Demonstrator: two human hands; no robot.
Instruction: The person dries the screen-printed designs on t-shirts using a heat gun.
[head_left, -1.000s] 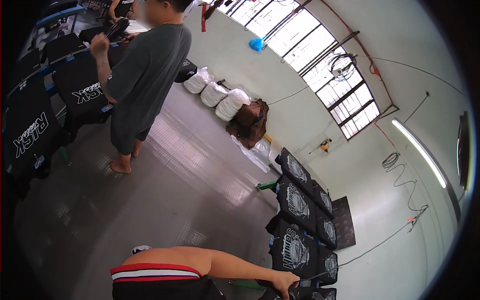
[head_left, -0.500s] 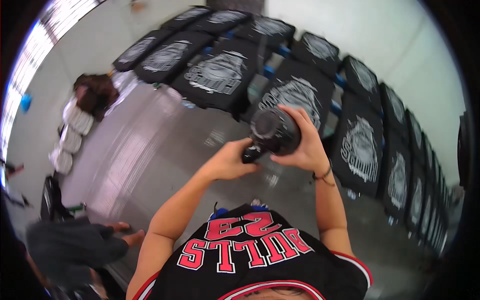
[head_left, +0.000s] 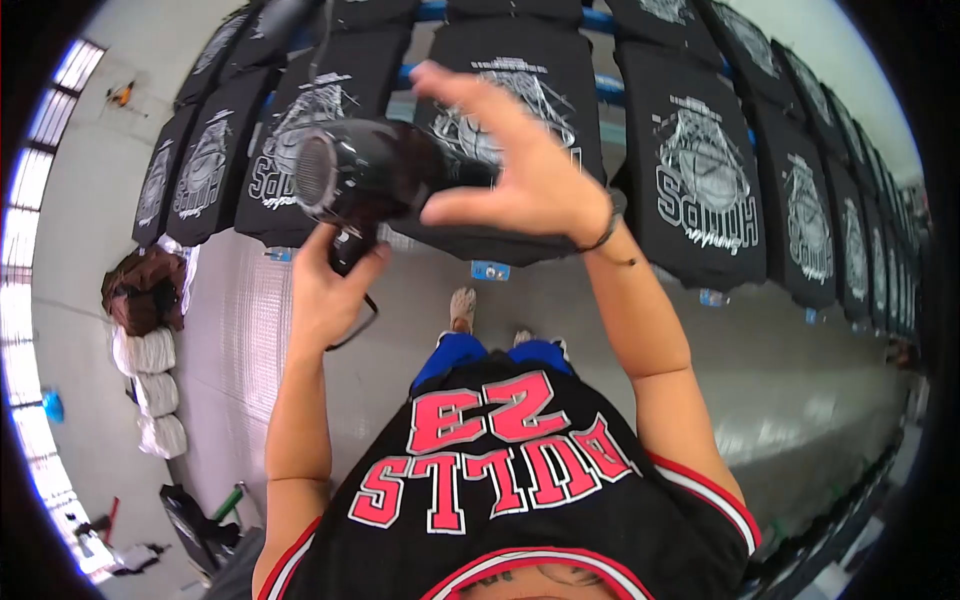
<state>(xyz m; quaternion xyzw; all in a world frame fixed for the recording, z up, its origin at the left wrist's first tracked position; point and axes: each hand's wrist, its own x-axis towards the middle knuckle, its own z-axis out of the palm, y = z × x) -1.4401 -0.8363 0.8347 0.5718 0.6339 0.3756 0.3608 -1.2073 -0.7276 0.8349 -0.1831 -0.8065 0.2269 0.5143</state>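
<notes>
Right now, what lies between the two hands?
The head view shows a hair dryer between the left hand, on its handle, and the open right hand.

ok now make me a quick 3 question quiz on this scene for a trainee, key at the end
1. Which hand grips the dryer by its handle?
2. True or false: the right hand is open and has a bracelet at its wrist.
3. What number is on the jersey?
a) 12
b) 23
c) 45

Key:
1. The left hand.
2. True.
3. b) 23.
</notes>
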